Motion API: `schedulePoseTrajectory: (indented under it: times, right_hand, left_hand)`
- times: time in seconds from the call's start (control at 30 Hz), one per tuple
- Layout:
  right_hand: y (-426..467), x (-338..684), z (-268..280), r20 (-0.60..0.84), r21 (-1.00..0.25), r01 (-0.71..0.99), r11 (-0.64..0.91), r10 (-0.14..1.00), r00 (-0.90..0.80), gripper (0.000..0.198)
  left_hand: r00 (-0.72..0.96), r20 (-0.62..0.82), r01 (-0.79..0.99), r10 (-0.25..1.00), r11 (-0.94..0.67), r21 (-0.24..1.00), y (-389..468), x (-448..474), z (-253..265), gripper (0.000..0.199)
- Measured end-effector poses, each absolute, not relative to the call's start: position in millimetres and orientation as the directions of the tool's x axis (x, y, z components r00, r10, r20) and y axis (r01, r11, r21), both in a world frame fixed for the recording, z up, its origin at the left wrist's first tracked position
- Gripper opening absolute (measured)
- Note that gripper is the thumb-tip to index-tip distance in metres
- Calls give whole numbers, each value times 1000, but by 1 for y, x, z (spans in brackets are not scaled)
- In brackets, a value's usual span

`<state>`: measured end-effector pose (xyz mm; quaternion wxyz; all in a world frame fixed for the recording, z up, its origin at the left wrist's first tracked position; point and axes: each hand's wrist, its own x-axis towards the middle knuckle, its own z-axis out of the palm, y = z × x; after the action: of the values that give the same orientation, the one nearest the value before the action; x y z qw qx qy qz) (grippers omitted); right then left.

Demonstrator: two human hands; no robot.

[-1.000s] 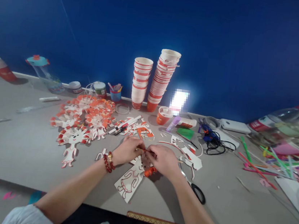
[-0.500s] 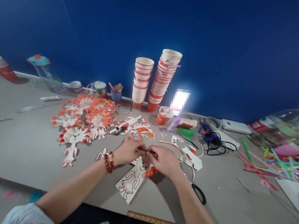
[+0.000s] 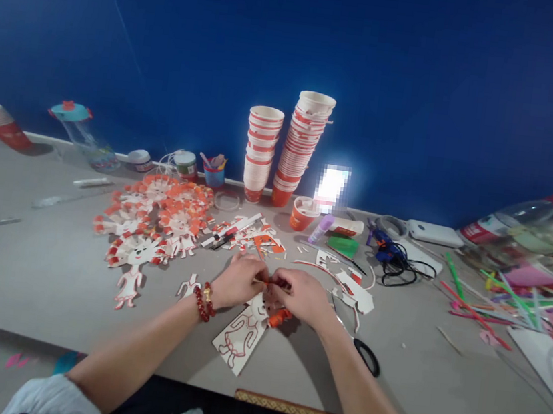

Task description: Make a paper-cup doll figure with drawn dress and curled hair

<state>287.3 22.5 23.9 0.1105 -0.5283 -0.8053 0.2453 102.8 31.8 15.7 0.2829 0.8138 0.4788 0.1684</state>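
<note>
Both hands meet over a paper doll cutout (image 3: pixel 243 332) with a smiling face, a dress outlined in dark red, and curled orange strips (image 3: pixel 280 317) around its head. My left hand (image 3: pixel 242 280), a beaded bracelet at its wrist, is closed with fingertips pinching the strips at the top of the head. Pressed together from the other side, the fingers of my right hand (image 3: pixel 303 294) pinch the strips too. My hands cover the upper part of the head. Close to my right forearm lie scissors (image 3: pixel 366 357), partly hidden. A small cut paper dress shape (image 3: pixel 189 287) lies beside my left wrist.
Finished paper dolls (image 3: pixel 136 257) with orange curls pile up at left. Tall paper cup stacks (image 3: pixel 262 151) stand by the blue wall. Paper scraps (image 3: pixel 253 234), a purple glue stick (image 3: pixel 321 229), a blue glue gun (image 3: pixel 389 251) and colourful straws (image 3: pixel 475 312) are spread about.
The fingers of both hands have shifted slightly at the strips, with a little orange now showing between them. The doll stays in nearly the same place.
</note>
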Motion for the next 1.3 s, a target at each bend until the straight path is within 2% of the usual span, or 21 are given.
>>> schedulePoseTrajectory:
  times: [0.47,0.6,0.77,0.9,0.97,1.1,1.2,1.3]
  right_hand:
    - [24,287,22,-111,-634,724,273,894,-434,10]
    - [23,288,24,-123,-594,758,267,902,-414,8]
    - [25,299,31,-130,-529,805,268,912,-389,17]
    - [27,307,36,-160,-525,815,247,911,-380,17]
    - [28,309,37,-143,-529,808,260,911,-387,20]
    - [31,313,38,-94,-505,803,316,905,-415,9]
    - [33,319,40,-98,-473,814,338,898,-430,7]
    - [33,320,41,-100,-475,806,353,889,-448,10]
  left_hand:
    - [512,99,642,853,-457,615,34,104,5,11]
    - [517,104,634,850,-462,620,35,104,5,12]
    - [512,116,629,851,-464,623,35,102,10,6]
    - [521,125,614,844,-473,631,38,98,9,4]
    - [484,167,602,859,-466,648,42,94,6,9]
    - [346,257,630,902,-426,649,51,85,-1,22]
    - [284,196,670,939,-340,660,53,83,-3,22]
    - [288,66,633,955,-242,736,52,85,-4,23]
